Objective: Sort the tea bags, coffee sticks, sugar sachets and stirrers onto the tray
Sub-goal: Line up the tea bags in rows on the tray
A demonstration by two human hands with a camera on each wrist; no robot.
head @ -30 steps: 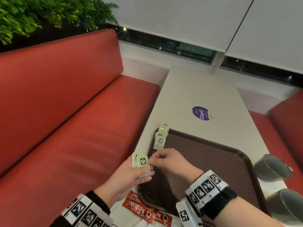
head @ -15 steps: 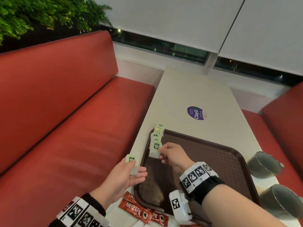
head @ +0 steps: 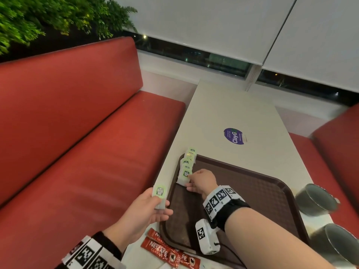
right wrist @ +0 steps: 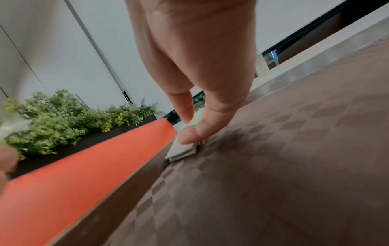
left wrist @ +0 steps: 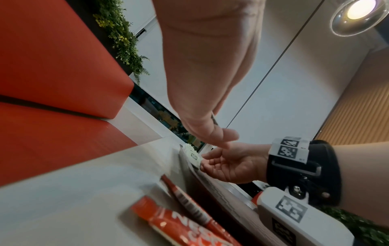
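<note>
the left hand (head: pixel 144 209) pinches one white tea bag with a green label (head: pixel 160 195) upright between thumb and fingers, over the table edge beside the dark brown plastic tray (head: pixel 262 193). two red coffee sticks reading "nescafe classic" (head: pixel 168 251) lie on the pale table (head: pixel 233 111), long axis along the tray's near rim. the right hand (head: pixel 202 181) pinches the nearest bag of a tea bag row (head: pixel 187 164) along the tray's left rim; the count is unclear. a purple round sticker reads "clayg" (head: pixel 234 136). two grey cups (head: pixel 318 199) stand right.

Brown textured tray (head: pixel 252 191) flat on table, row of green-labelled white tea bags (head: pixel 187 162) overlapping along its left rim, nearest tea bag (head: pixel 184 176) at row's end, one more tea bag (head: pixel 160 194) held upright beside tray, red Nescafe coffee sticks (head: pixel 167 251) flat off tray's near-left corner
</note>
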